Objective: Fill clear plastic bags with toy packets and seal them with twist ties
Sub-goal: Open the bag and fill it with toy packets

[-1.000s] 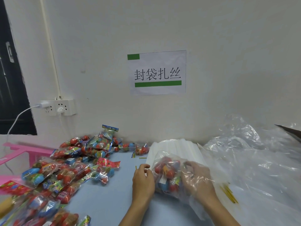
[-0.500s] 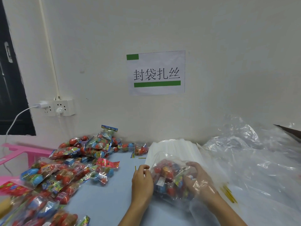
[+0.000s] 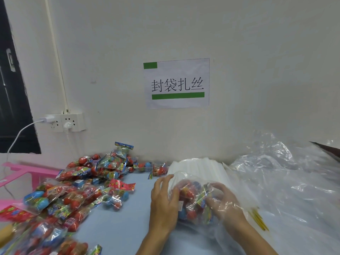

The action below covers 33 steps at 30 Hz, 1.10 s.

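- Far left edge: pink plastic frame (image 3: 27, 169), partly out of shot.
- Upper left: white wall socket (image 3: 65, 122) with a white cable running down-left.
- Lower left to centre-left: loose heap of toy packets (image 3: 73, 192) on the blue table (image 3: 117, 230); red and blue contents, some blurred.
- Centre: left hand (image 3: 162, 203), fingers curved against the left side of the clear bag (image 3: 195, 201), gripping it.
- Bag sits on the table at lower centre, already holding several packets.
- Upper centre: paper sign (image 3: 177, 83) on the wall, green bars.
- Behind the bag: white stack of flat bags (image 3: 198, 163) against the wall.
- Right of centre: right hand (image 3: 223, 203) inside the plastic film, fingers curled around the packets.
- Lower right: yellow twist ties (image 3: 258, 219) beside the right wrist, under film.
- Right: crumpled clear plastic sheeting (image 3: 287, 173).
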Each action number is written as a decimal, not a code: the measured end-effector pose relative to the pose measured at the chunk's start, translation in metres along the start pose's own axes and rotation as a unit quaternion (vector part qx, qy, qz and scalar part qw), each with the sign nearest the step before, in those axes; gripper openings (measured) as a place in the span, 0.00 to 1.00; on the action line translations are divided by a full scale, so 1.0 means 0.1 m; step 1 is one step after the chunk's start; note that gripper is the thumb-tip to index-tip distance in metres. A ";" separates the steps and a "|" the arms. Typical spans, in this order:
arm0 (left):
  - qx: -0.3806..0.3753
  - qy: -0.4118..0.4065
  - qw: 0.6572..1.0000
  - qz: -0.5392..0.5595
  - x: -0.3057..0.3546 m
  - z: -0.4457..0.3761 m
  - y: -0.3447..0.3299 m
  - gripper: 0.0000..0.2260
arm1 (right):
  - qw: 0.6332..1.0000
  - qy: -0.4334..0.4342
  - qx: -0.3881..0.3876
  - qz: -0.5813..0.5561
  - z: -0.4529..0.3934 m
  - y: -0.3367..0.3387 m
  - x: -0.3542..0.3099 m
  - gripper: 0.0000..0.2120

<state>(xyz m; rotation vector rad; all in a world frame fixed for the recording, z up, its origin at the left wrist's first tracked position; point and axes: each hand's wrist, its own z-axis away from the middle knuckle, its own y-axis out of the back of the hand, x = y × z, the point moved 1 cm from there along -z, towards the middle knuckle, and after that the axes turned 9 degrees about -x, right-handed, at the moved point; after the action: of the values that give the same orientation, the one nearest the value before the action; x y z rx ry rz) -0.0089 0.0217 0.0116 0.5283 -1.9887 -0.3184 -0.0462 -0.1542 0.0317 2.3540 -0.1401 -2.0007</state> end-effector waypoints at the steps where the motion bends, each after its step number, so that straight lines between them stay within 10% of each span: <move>1: -0.028 -0.019 0.999 -0.014 0.02 0.01 -0.02 0.15 | 0.999 -0.018 -0.004 -0.049 0.00 -0.01 -0.01 0.17; 7: -0.097 -0.017 0.994 -0.042 0.02 0.05 -0.05 0.14 | 0.982 -0.108 0.001 -0.152 -0.08 -0.03 0.02 0.11; 12: -0.093 0.008 0.995 -0.041 -0.03 0.04 -0.05 0.13 | 0.992 -0.124 0.036 0.001 -0.13 0.00 0.08 0.11; 17: -0.082 0.059 0.992 -0.074 -0.12 0.01 -0.05 0.13 | 0.966 0.016 0.124 0.226 -0.13 0.04 -0.06 0.14; 24: -0.063 0.120 0.986 -0.097 -0.20 -0.03 0.01 0.13 | 0.881 0.382 0.220 0.172 0.05 0.10 -0.36 0.16; 29: -0.063 0.131 0.985 -0.097 -0.18 -0.04 0.01 0.14 | 0.940 0.095 0.324 0.045 -0.16 0.36 -0.02 0.15; 33: -0.058 0.142 0.983 -0.099 -0.18 -0.04 0.02 0.15 | 0.993 -0.104 0.048 0.028 -0.20 0.30 0.19 0.16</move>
<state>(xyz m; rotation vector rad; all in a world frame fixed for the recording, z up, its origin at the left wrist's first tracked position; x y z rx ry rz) 0.0017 0.0326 0.0005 0.6607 -1.6353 -0.4528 -0.0248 -0.1859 0.0187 2.1615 -0.3126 -2.2550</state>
